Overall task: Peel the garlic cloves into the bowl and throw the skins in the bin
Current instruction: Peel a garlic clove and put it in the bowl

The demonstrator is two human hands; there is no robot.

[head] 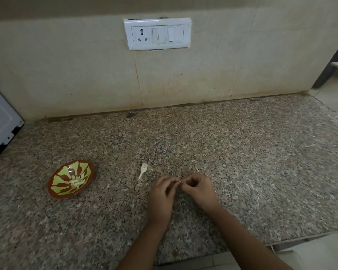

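Your left hand and right hand meet fingertip to fingertip just above the desk. Both sets of fingers are curled, pinching one tiny white garlic piece; whether it is clove or skin is too small to tell. The bowl of peeled cloves lies well to the left, nearer your left hand, beyond the bare garlic stalk. No bin shows.

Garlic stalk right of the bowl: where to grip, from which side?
Likely grip the garlic stalk at its flared papery head, the widest part; the thin stem tapering toward the near-left lies flat on the countertop and offers little to pinch. Come from above, pinching across the head. The left hand is nearer, but both it and the right hand pinch a small white piece.
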